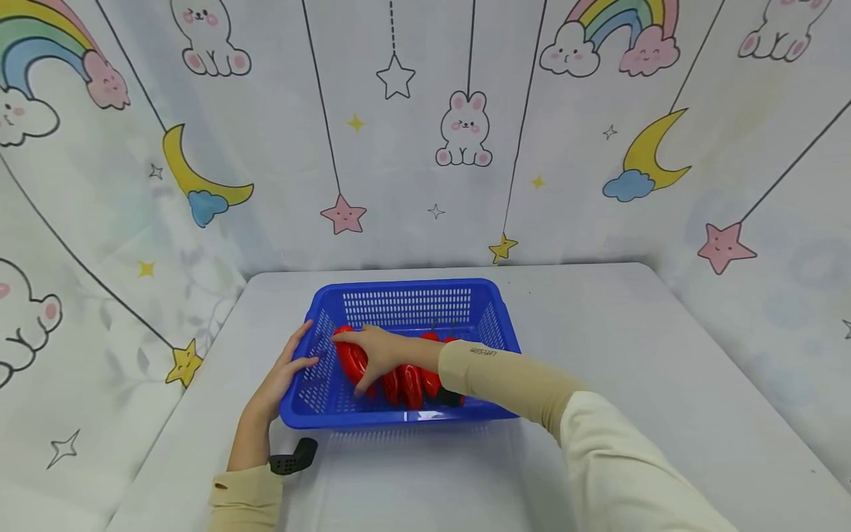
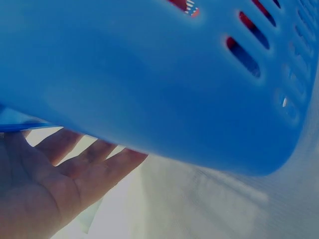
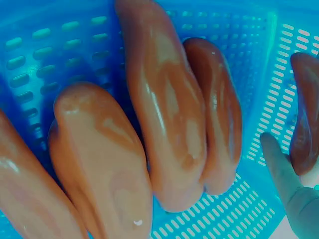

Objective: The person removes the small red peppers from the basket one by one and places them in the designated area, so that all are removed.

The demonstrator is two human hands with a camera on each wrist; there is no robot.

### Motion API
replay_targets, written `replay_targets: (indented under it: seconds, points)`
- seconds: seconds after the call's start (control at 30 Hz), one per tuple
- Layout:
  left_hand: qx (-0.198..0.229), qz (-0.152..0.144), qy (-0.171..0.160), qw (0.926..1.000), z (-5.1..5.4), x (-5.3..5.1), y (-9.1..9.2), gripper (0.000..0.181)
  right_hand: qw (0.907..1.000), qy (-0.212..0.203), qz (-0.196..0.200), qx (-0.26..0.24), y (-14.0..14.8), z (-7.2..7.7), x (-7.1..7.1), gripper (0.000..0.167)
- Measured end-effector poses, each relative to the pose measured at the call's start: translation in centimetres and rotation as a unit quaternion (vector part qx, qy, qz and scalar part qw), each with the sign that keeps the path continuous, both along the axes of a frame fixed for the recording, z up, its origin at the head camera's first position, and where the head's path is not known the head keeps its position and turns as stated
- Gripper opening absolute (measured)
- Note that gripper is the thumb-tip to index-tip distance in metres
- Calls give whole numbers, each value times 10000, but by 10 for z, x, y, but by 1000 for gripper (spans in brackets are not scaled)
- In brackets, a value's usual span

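Observation:
A blue plastic basket with slotted walls holds several glossy red peppers. At the basket's left rim, my left hand holds on, thumb over the rim; in the left wrist view its fingers lie against the outside, under the rim. My right hand is inside the basket, thumb and index finger spread over the leftmost red pepper. In the right wrist view one finger points up beside that pepper, with the other peppers lying side by side to the left; the remaining fingers are hidden.
The basket stands on a white table. A patterned curtain with rainbows, moons and stars hangs behind and along the sides. A small black device sits at my left wrist; another dark one shows under my right wrist.

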State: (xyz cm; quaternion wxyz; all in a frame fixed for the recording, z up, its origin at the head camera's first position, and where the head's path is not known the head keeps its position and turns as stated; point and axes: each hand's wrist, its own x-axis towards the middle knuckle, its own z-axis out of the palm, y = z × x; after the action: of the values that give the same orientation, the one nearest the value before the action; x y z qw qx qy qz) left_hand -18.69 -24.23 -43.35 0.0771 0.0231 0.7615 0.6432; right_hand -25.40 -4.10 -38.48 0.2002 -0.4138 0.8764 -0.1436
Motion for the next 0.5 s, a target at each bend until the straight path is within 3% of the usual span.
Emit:
replay_targets:
  seconds: [0.5]
  points:
    - [87, 5, -26, 10000, 0, 0, 1, 65, 9961, -287, 5, -838, 19, 22, -1, 91]
